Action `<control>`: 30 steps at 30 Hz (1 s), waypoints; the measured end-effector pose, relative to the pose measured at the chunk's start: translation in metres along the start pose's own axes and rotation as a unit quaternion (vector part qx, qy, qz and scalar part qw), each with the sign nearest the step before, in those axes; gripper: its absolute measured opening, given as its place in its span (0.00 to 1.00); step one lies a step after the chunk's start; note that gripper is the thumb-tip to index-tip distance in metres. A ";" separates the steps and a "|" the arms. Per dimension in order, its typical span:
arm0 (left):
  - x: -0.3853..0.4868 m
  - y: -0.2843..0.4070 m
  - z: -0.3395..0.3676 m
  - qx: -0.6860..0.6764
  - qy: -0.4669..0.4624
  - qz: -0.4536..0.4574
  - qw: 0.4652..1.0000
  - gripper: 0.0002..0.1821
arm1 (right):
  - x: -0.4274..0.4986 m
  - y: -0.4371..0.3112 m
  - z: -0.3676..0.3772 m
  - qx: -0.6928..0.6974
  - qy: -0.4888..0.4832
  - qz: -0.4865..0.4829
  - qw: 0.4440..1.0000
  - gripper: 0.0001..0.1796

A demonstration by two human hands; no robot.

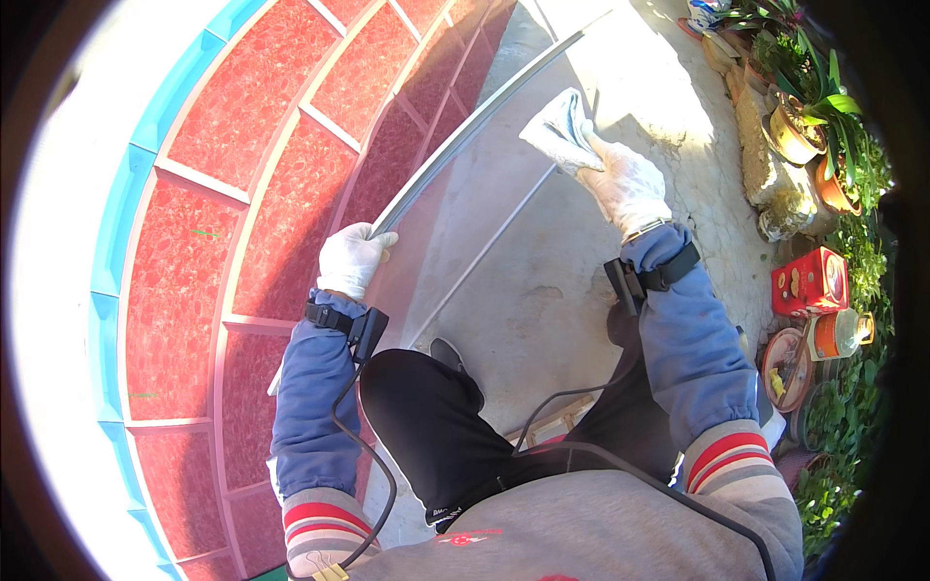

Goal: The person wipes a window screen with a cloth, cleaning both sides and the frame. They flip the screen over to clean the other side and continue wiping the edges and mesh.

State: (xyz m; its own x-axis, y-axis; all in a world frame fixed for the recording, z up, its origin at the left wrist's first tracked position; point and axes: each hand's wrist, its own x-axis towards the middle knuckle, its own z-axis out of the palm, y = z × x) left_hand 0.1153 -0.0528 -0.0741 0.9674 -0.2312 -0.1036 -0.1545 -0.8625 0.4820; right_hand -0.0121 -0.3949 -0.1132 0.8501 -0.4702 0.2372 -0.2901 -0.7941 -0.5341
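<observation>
My left hand (356, 259), in a thin white glove, grips the near end of a long grey metal-framed pane (465, 138), which looks like a window or screen panel. The frame's upper edge runs from that hand up to the right, and a thinner edge lies below it. The sheet between them is see-through. In my right hand (626, 180), gloved too, is a folded white cloth (563, 134). The cloth is over the right part of the pane; whether it touches the surface I cannot tell.
A red tiled wall (276, 240) with a blue border stands at the left. Potted plants (795, 131), stones, a red box (810, 283), a clear plastic jar (839, 334) and a round dish (787, 370) line the right. A black cable (392, 472) crosses my lap.
</observation>
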 end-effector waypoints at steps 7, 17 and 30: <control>-0.027 -0.042 -0.002 -0.020 0.017 -0.042 0.999 0.13 | 0.000 -0.002 0.011 -0.003 -0.016 -0.013 1.000 0.31; -0.033 -0.099 0.019 -0.104 -0.001 -0.073 0.992 0.14 | 0.002 -0.017 0.017 -0.037 -0.062 -0.007 0.997 0.31; -0.022 -0.061 0.014 0.183 -0.033 0.047 0.981 0.35 | 0.000 -0.021 0.020 -0.034 -0.061 -0.028 0.997 0.30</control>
State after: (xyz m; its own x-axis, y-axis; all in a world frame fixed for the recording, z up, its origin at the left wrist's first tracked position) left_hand 0.1011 -0.0011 -0.1136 0.9323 -0.3356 -0.1349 -0.3158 -0.9370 0.1491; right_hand 0.0032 -0.3708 -0.1181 0.9121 -0.3766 0.1617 -0.2662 -0.8443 -0.4651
